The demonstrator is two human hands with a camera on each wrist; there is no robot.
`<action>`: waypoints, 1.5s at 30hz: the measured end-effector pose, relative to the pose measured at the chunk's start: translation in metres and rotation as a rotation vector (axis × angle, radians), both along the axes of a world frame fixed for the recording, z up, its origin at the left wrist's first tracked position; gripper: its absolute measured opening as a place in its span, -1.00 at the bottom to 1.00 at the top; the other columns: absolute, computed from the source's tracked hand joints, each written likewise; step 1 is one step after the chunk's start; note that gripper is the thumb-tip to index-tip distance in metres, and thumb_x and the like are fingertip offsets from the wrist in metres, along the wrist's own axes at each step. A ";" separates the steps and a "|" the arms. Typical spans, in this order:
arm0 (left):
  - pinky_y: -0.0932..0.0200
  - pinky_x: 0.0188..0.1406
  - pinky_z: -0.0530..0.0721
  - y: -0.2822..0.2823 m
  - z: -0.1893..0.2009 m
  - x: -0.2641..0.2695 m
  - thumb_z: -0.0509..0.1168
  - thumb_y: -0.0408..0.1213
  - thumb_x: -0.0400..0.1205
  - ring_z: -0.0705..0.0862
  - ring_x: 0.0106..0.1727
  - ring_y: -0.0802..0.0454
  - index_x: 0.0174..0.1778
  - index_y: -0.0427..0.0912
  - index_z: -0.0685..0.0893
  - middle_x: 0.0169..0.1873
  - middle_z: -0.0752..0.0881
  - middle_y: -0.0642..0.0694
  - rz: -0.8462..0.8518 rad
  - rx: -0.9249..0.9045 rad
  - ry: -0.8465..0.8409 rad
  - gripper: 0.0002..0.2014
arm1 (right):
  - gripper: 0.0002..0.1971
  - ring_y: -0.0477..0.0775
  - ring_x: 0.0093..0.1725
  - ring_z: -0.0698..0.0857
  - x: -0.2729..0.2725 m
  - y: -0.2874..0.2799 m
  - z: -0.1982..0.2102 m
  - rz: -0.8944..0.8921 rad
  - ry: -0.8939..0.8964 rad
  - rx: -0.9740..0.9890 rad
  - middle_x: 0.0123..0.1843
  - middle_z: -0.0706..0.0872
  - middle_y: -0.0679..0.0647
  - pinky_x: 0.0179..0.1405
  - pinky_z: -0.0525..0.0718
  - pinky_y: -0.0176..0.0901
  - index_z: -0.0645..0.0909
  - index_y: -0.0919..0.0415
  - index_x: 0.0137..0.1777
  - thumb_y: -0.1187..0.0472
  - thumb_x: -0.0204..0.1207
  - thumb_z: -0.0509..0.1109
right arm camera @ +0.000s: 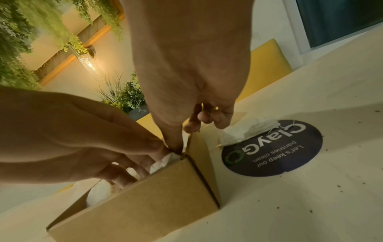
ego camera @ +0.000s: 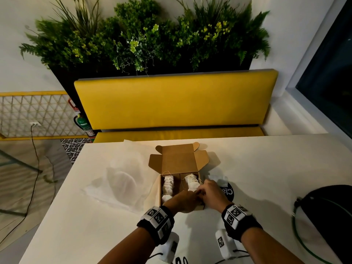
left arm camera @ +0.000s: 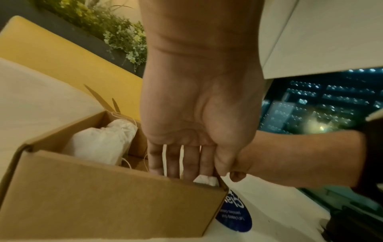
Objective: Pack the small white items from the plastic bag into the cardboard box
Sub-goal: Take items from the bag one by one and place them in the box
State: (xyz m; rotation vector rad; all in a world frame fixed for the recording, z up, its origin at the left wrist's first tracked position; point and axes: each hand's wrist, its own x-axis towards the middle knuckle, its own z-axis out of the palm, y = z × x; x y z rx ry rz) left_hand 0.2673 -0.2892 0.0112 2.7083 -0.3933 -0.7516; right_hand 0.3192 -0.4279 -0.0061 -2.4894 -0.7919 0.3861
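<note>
The open cardboard box (ego camera: pixel 177 159) sits mid-table with two rows of small white items (ego camera: pixel 167 187) inside. My left hand (ego camera: pixel 184 201) reaches into the near right corner, and its straight fingers (left arm camera: pixel 182 163) press down on a white item (left arm camera: pixel 205 180). My right hand (ego camera: pixel 211 193) meets it at that corner. The right thumb (right arm camera: pixel 174 142) goes down inside the box wall (right arm camera: pixel 145 204) and pinches a white item (right arm camera: pixel 165 160) against a curled finger. The crumpled plastic bag (ego camera: pixel 118 183) lies left of the box.
A few loose white items (ego camera: pixel 217 179) lie right of the box on a dark round sticker (ego camera: pixel 227 192). A black bag (ego camera: pixel 327 216) sits at the table's right edge. A yellow bench (ego camera: pixel 171 103) runs behind the table's far edge.
</note>
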 end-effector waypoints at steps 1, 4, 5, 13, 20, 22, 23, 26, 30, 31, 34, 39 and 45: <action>0.06 -0.02 0.63 0.004 -0.001 0.000 0.09 -0.32 0.77 0.72 0.11 -0.27 0.26 -0.36 0.63 0.12 0.72 -0.31 0.033 -0.021 -0.017 -0.71 | -0.83 0.11 0.09 0.60 0.000 -0.001 0.000 -0.014 0.000 0.017 0.04 0.66 0.15 0.05 0.58 -0.20 0.80 0.09 0.08 0.23 0.52 0.48; 0.32 -0.28 0.53 0.016 0.000 0.003 0.14 -0.33 0.72 0.68 -0.10 -0.05 0.13 -0.32 0.69 -0.04 0.74 -0.17 0.260 -0.066 -0.116 -0.75 | -0.87 0.05 0.00 0.61 0.002 -0.005 0.000 -0.080 -0.004 0.076 -0.05 0.62 0.06 -0.03 0.58 -0.21 0.75 0.11 0.01 0.16 0.49 0.52; 0.33 -0.27 0.55 0.020 -0.003 0.006 0.14 -0.36 0.70 0.67 -0.10 -0.03 0.11 -0.32 0.71 -0.01 0.76 -0.17 0.365 -0.107 -0.130 -0.75 | -0.86 0.02 -0.05 0.60 0.003 -0.007 0.000 -0.098 -0.007 0.100 -0.07 0.60 0.02 -0.08 0.56 -0.21 0.71 0.11 -0.01 0.14 0.47 0.53; 0.06 -0.05 0.72 0.016 -0.021 0.014 0.31 -0.21 0.62 0.74 0.03 -0.14 0.08 -0.25 0.72 0.01 0.78 -0.19 0.656 -0.160 -0.093 -0.78 | -0.75 0.17 0.22 0.57 -0.002 0.007 -0.003 -0.113 -0.050 -0.048 0.16 0.61 0.12 0.15 0.61 -0.04 0.68 0.09 0.20 0.07 0.57 0.41; 0.07 -0.03 0.78 0.023 -0.024 0.014 0.30 -0.25 0.64 0.76 -0.06 -0.07 0.01 -0.23 0.75 -0.06 0.80 -0.18 0.663 -0.177 -0.106 -0.83 | -0.84 0.12 0.12 0.55 0.001 0.012 -0.003 -0.124 -0.085 -0.012 -0.02 0.57 0.04 -0.02 0.53 -0.18 0.71 0.09 0.05 0.07 0.56 0.40; 0.10 -0.04 0.75 0.026 -0.023 0.014 0.31 -0.25 0.62 0.75 -0.05 -0.06 0.00 -0.22 0.75 -0.07 0.80 -0.16 0.682 -0.205 -0.104 -0.83 | -0.80 0.08 0.15 0.54 0.006 0.014 -0.002 -0.156 -0.101 0.022 0.04 0.60 0.03 -0.05 0.53 -0.21 0.68 0.06 0.12 0.03 0.57 0.38; 0.12 -0.06 0.74 0.027 -0.023 0.015 0.32 -0.25 0.60 0.75 -0.04 -0.06 -0.01 -0.20 0.75 -0.07 0.79 -0.15 0.704 -0.227 -0.101 -0.84 | -0.79 0.07 0.18 0.54 0.008 0.014 -0.001 -0.170 -0.118 0.017 0.10 0.61 0.04 -0.05 0.53 -0.21 0.66 0.05 0.16 0.02 0.59 0.37; 0.13 -0.09 0.74 0.027 -0.023 0.017 0.30 -0.28 0.58 0.75 -0.03 -0.06 0.02 -0.19 0.72 -0.05 0.78 -0.15 0.766 -0.254 -0.093 -0.84 | -0.75 0.11 0.29 0.52 0.013 0.017 0.001 -0.167 -0.148 -0.057 0.25 0.60 0.06 0.05 0.58 -0.11 0.63 0.05 0.25 0.02 0.64 0.31; 0.11 -0.04 0.78 0.027 -0.024 0.017 0.30 -0.29 0.61 0.76 -0.04 -0.05 0.02 -0.22 0.73 -0.05 0.79 -0.16 0.738 -0.251 -0.069 -0.84 | -0.77 0.15 0.27 0.51 0.014 0.022 -0.001 -0.148 -0.162 -0.161 0.18 0.61 0.08 0.02 0.58 -0.08 0.69 0.09 0.13 0.01 0.65 0.30; 0.09 -0.02 0.79 0.027 -0.025 0.017 0.32 -0.30 0.60 0.77 -0.03 -0.06 0.02 -0.22 0.73 -0.05 0.80 -0.16 0.731 -0.258 -0.066 -0.85 | -0.78 0.14 0.24 0.51 0.014 0.023 -0.004 -0.153 -0.156 -0.149 0.15 0.61 0.09 0.00 0.57 -0.10 0.71 0.09 0.10 0.02 0.64 0.32; 0.07 0.02 0.79 0.028 -0.027 0.015 0.36 -0.32 0.59 0.77 -0.02 -0.04 0.01 -0.20 0.74 -0.05 0.79 -0.13 0.746 -0.305 -0.047 -0.88 | -0.78 0.13 0.18 0.51 0.014 0.023 -0.012 -0.199 -0.111 -0.058 0.06 0.63 0.10 -0.04 0.54 -0.13 0.77 0.08 0.06 0.00 0.59 0.40; 0.06 0.05 0.78 0.031 -0.028 0.013 0.38 -0.33 0.57 0.75 -0.02 0.00 -0.06 -0.16 0.76 -0.05 0.79 -0.09 0.756 -0.341 -0.050 -0.91 | -0.78 0.16 0.14 0.53 0.015 0.021 -0.017 -0.246 -0.073 0.022 0.03 0.66 0.16 -0.03 0.52 -0.10 0.81 0.12 0.05 0.03 0.51 0.50; 0.10 0.00 0.78 0.027 -0.024 0.013 0.33 -0.29 0.61 0.76 -0.01 -0.05 0.02 -0.21 0.75 -0.03 0.80 -0.15 0.691 -0.253 -0.080 -0.85 | -0.78 0.16 0.12 0.53 0.016 0.023 -0.018 -0.225 -0.087 -0.024 -0.01 0.63 0.14 -0.10 0.57 -0.05 0.80 0.10 -0.08 -0.04 0.52 0.47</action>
